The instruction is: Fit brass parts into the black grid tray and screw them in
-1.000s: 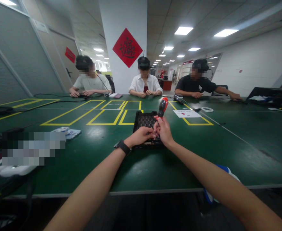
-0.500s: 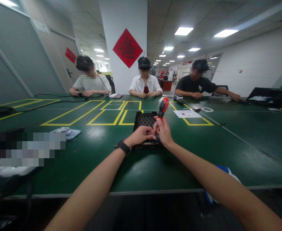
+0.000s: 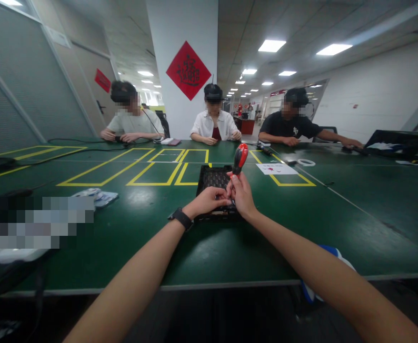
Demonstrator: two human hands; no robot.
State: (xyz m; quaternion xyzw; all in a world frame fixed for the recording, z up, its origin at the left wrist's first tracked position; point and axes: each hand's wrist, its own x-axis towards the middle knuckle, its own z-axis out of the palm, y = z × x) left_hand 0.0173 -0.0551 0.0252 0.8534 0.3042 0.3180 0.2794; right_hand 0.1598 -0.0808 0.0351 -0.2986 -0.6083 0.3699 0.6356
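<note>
A red and black screwdriver (image 3: 240,159) stands nearly upright, handle up, with my right hand (image 3: 243,194) closed around its lower part. Below it lies a black open case (image 3: 209,177) with a patterned inside, flat on the green table. My left hand (image 3: 211,200) reaches over the case's near side, its fingers pinched close to the screwdriver's lower end. Whatever those fingertips hold is too small and too covered to make out. The screwdriver's tip is hidden by my hands.
Yellow tape outlines (image 3: 141,185) mark the green table (image 3: 152,243). A printed white sheet (image 3: 276,169) and a white ring (image 3: 306,163) lie to the right. Packets (image 3: 105,197) and blurred items are at left. Three people sit across the table; a laptop (image 3: 396,143) stands far right.
My hands, the screwdriver and the case hold almost the same place. The view has shifted very slightly. Across the table, the middle person's hands have moved apart.
</note>
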